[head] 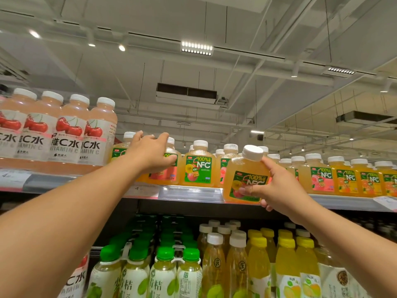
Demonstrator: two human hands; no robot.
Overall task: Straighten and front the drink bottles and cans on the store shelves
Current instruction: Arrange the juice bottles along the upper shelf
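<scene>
On the top shelf [189, 193] stands a row of small square NFC juice bottles with white caps. My left hand [151, 153] reaches up and grips one pink-labelled NFC bottle [166, 175] near the row's left end, fingers over its shoulder. My right hand [272, 186] holds a green-labelled NFC apple bottle [242, 179] tilted in front of the shelf edge, off the shelf, label towards me. Another green-labelled NFC bottle [198, 168] stands upright between the two hands.
Tall pink Vitamin C water bottles [71, 134] with cherry labels stand at the left of the top shelf. More NFC bottles [348, 179] fill the right. The lower shelf holds green-capped [163, 274], white-capped and yellow-capped bottles [285, 265]. Price tags line the shelf edge.
</scene>
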